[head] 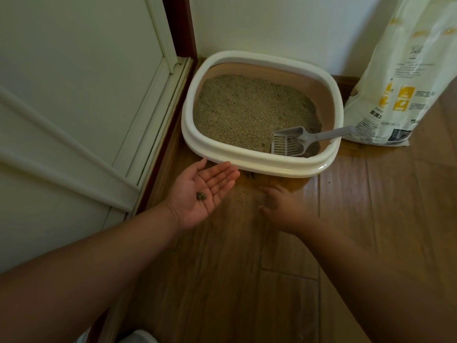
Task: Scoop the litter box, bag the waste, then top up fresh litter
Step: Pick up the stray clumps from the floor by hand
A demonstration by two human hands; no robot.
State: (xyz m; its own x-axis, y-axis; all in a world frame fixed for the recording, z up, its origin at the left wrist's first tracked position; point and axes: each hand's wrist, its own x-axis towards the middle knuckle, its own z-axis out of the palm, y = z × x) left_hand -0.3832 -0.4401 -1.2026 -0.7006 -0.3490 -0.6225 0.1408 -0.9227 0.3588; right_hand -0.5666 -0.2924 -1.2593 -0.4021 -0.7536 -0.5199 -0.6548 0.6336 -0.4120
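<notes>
Litter bag (405,78) beside litter box (259,164), print unreadable

— Where is the left hand (201,194)?

— Just in front of the white-rimmed, beige plastic litter box (259,167), at its near left corner. The bare forearm reaches in from the lower left; the palm is turned up, fingers straight and close together, a small dark clump of litter (201,196) resting on the palm.

— And the right hand (280,206)?

— Also in front of that box, near the middle of its front rim, low over the floor. Palm down, motion-blurred; its fingers cannot be read. The bare forearm comes from the lower right.
</notes>
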